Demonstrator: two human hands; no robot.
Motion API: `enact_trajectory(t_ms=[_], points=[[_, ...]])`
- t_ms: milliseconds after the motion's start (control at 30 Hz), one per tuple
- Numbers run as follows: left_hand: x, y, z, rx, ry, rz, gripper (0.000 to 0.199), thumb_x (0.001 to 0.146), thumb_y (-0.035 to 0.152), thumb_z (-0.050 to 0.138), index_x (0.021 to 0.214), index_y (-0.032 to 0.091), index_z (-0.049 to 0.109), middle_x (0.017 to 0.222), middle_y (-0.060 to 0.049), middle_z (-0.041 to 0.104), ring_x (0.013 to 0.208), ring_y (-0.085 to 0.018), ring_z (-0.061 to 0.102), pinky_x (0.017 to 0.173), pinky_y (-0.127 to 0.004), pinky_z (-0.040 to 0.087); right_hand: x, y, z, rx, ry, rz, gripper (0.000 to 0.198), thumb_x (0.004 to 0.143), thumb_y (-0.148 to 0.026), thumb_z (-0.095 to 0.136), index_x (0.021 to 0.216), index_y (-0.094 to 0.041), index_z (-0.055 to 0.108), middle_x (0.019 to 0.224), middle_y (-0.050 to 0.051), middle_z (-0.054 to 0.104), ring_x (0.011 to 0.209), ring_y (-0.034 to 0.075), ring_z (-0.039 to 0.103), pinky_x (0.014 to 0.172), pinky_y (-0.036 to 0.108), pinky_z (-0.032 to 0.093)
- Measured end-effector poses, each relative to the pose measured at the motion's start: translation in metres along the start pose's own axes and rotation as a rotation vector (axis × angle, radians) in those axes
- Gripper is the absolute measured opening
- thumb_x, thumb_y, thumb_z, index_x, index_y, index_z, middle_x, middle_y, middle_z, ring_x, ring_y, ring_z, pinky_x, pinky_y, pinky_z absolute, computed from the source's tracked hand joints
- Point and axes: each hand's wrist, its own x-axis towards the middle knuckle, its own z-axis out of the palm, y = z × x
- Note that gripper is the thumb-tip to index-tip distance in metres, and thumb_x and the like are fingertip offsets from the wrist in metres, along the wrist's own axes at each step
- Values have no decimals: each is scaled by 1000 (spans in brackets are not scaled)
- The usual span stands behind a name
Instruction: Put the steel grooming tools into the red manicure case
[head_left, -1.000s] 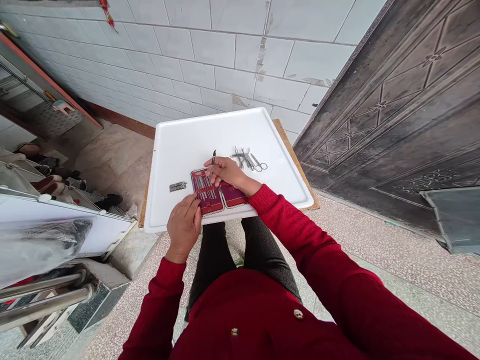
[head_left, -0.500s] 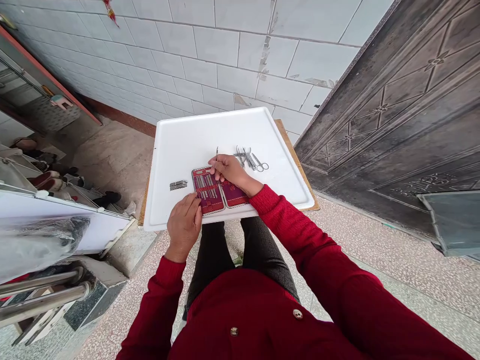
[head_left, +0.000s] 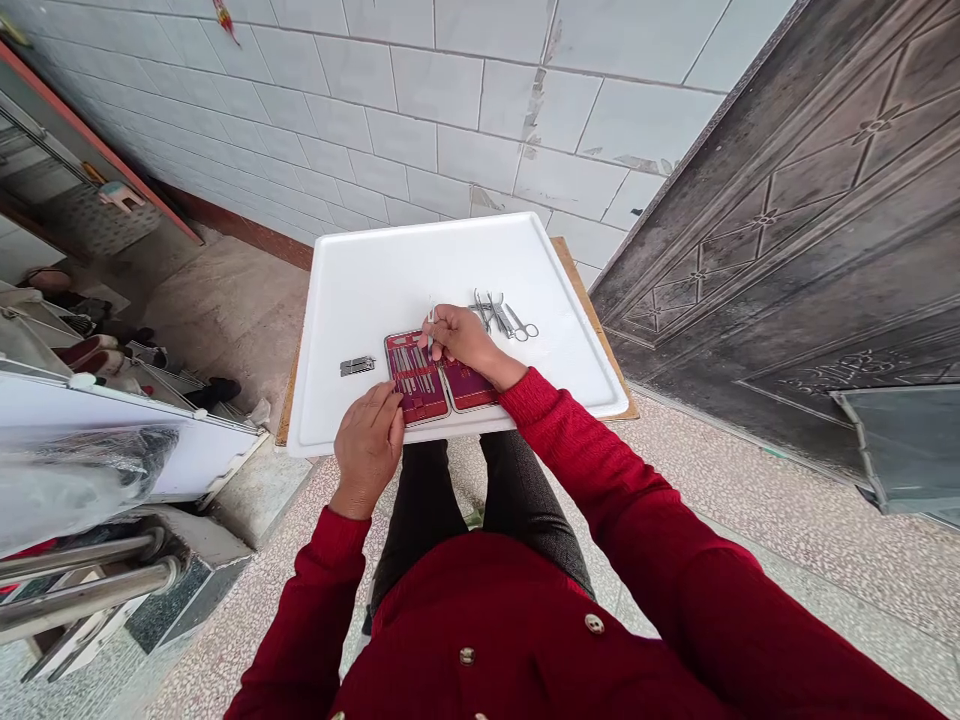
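Note:
An open manicure case (head_left: 424, 409) with a red-purple lining lies on the white tray (head_left: 360, 270). Several slim metal tools sit in the loops of its left half. My left hand (head_left: 367, 430) is closed at the case's left edge, fingers and thumb holding it. Above the middle of the case, my right hand (head_left: 466, 338) pinches a slender metal tool (head_left: 431, 314); its exact kind is too small to make out. Left of the case lie nail clippers (head_left: 357, 366). Beyond my right hand are small scissors (head_left: 523, 328) beside other metal implements (head_left: 491, 310), partly overlapping.
The tray rests on a wooden board (head_left: 589, 300), whose edges show at both sides. A tiled wall (head_left: 442, 90) stands behind it, and a dark carved door (head_left: 757, 240) at the right. On the left is a white rack (head_left: 112, 400) with shoes.
The slender tool has tilted in my right hand, and its lower end now points down toward the case. My left hand stays at the case edge.

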Motion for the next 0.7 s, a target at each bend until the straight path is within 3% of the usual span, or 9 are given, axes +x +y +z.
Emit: enact_trajectory(t_ms=[200,300,433,700], points=[[0,0,0,5,13,12,25,104,21,49,121,18,68,133,-12,72,124,-27,68,103,-43,55,2,4,-3,-32,24,12,26,95,-36,65,77,-17,66,49,-6,56,39,6,43,41,18,34],[0,-1,1,9,18,21,25,104,20,50,120,18,68,133,-12,72,124,-27,68,103,-43,55,4,5,-3,7,22,33,26,90,-40,72,78,-18,65,52,-5,59,40,7,45,42,19,37],[-1,-2,2,3,21,25,25,104,20,49,120,17,68,132,-12,73,123,-27,69,103,-44,55,5,7,-2,40,42,30,18,86,-29,76,95,-18,66,54,-7,61,41,8,48,44,19,41],[-1,-1,2,4,10,8,25,104,21,49,119,18,69,132,-11,73,123,-28,69,103,-44,54,9,14,-2,-71,77,-5,19,95,-25,60,109,-16,67,55,-7,61,40,8,47,44,19,41]])
